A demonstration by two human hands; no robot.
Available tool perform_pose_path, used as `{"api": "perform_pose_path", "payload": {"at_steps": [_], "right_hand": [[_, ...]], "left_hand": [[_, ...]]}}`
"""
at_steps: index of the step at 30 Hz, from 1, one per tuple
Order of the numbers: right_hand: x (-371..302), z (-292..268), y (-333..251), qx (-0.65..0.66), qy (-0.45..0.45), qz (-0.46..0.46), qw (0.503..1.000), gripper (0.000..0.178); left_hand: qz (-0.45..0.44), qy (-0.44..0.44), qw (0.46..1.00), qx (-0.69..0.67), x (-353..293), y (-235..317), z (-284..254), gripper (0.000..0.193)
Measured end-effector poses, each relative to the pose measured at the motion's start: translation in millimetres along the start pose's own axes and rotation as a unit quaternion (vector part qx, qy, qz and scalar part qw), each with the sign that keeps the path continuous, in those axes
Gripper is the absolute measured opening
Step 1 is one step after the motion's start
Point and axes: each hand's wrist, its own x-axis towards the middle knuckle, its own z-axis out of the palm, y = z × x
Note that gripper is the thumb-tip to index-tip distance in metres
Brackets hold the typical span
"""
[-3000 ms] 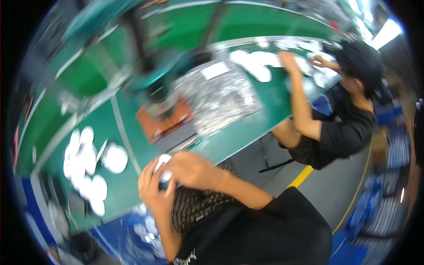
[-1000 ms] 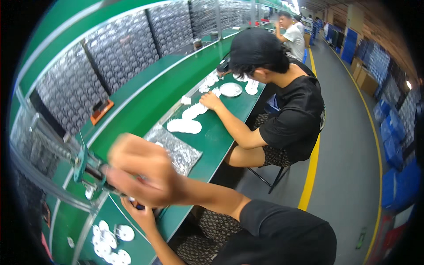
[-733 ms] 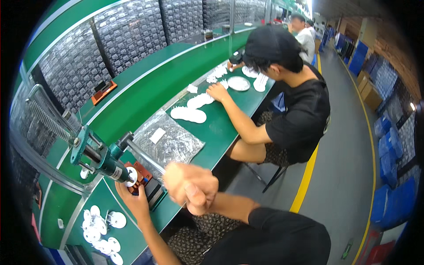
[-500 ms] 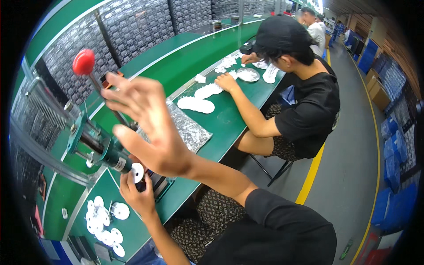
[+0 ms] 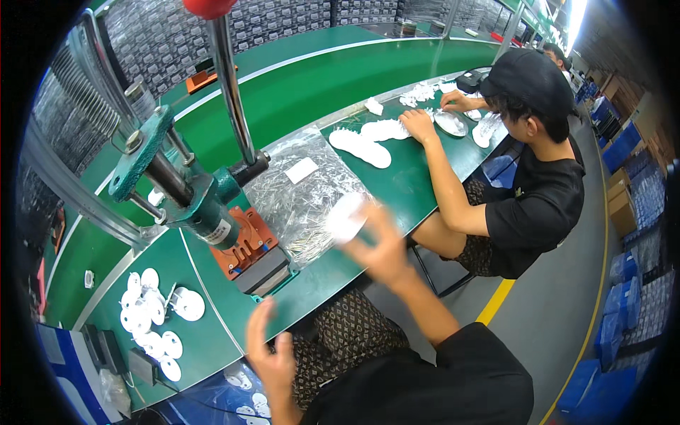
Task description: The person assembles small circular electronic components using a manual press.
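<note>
Left hand (image 5: 273, 358): thumb and fingers spread apart just off the bench edge, its wrist running down toward the frame's lower edge.
Blue plastic liner (image 5: 185, 409): partly hidden beneath the bench, white pieces lying in it.
Right hand (image 5: 382, 244): blurred, thumb and fingers pinching a white disc; the exact fingertip contact is hard to make out.
White disc (image 5: 346, 217): at the right hand's fingertips, well apart from the left hand, in front of the clear plastic bag (image 5: 273, 195); pale, flat and roundish, its details smeared by motion.
Lever press (image 5: 205, 202): green, standing over an orange fixture (image 5: 258, 244) it partly covers; its red knob (image 5: 209, 6) is cut off above.
Disc pile (image 5: 145, 308): white, overlapping, left of the press.
Co-worker (image 5: 524, 212): black-capped, seated farther along the bench, both hands among white parts (image 5: 360, 147).
</note>
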Motion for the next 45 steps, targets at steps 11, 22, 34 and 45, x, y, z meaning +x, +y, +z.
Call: {"api": "perform_pose_path", "payload": {"at_steps": [11, 22, 34, 45], "right_hand": [[79.2, -36.5, 159.9, -0.137, -0.043, 0.184, 0.972, 0.049], [39.2, -12.1, 62.2, -0.096, 0.132, 0.010, 0.987, 0.027], [13.5, 57.3, 6.6, -0.107, -0.210, -0.148, 0.960, 0.012], [-57.4, 64.4, -75.7, 0.310, -0.182, 0.305, 0.882, 0.013]], "left_hand": [[-0.135, 0.121, 0.933, 0.312, 7.9, -98.8, -81.4, 0.043], [-0.026, 0.186, 0.943, 0.274, 1.4, -97.6, -87.4, 0.022], [0.030, 0.106, 0.988, 0.112, 3.8, -59.3, -41.0, 0.015], [-0.031, 0.033, 0.999, 0.020, -1.0, -54.7, -47.7, 0.028]]}}
